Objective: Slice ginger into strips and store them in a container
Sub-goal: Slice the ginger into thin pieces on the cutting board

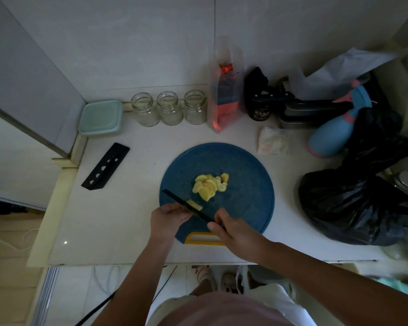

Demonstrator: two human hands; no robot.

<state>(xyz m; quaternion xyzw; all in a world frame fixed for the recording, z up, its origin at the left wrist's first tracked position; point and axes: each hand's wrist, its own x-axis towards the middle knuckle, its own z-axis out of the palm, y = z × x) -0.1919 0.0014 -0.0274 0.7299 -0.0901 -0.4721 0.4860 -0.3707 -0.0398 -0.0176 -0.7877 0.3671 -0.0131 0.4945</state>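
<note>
White countertop (127, 208) runs along a tiled wall, with a round blue cutting board (245, 184) near its front edge. The right hand (233, 231) is over the board's front rim, fingers curled round the handle of a black knife (177, 200). The blade slants up and left across the board's front left part. The left hand (167, 217) sits at the board's left front edge, its fingertips pinching a small ginger piece (196, 204) that lies against the blade, just beside the fingers. A pile of ginger slices (209, 185) lies at the board's middle, just behind the blade and clear of both hands.

A black knife sheath (105, 167) lies on the countertop's left side. At the back left corner stands a pale teal lidded container (101, 117), and three open glass jars (169, 108) line the back edge beside it. A blue spray bottle (332, 130) and a black plastic bag (353, 203) crowd the right end.
</note>
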